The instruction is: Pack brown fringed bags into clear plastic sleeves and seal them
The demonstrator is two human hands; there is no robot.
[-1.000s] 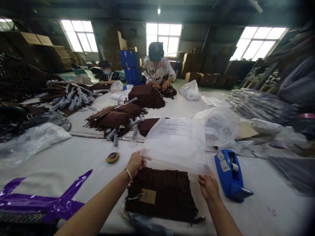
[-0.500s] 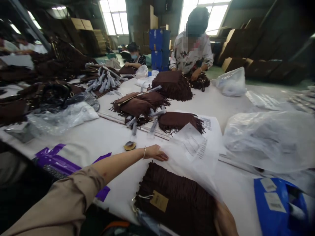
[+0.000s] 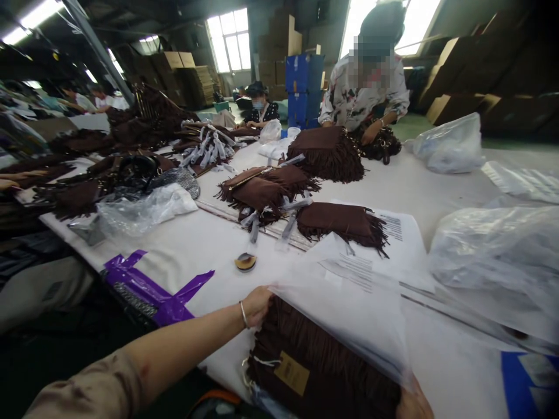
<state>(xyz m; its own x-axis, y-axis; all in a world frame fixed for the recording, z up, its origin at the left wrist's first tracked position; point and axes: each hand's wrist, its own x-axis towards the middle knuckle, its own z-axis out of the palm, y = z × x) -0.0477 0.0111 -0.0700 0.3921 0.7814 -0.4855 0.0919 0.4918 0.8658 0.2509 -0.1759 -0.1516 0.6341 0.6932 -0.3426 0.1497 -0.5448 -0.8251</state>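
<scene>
A dark brown fringed handbag lies at the table's near edge, with a tan paper tag tied on by white string. A thin, translucent plastic bag stretches over its far fringe. My left hand is closed on the plastic bag's edge by the handbag's upper left corner; a bangle circles that wrist. My right hand grips the handbag's right end, partly cut off by the frame and touched by the plastic's lower corner. Its fingertips are hidden.
More brown fringed bags lie beyond. A small round object sits left of the plastic. Purple tape marks the left edge. Crumpled plastic and a blue package are at right. A co-worker handles bags opposite.
My left hand has gone from lying with extended fingers on the plastic to gripping its edge at the handbag's corner. The plastic now covers more of the fringe. The camera view has shifted left.
</scene>
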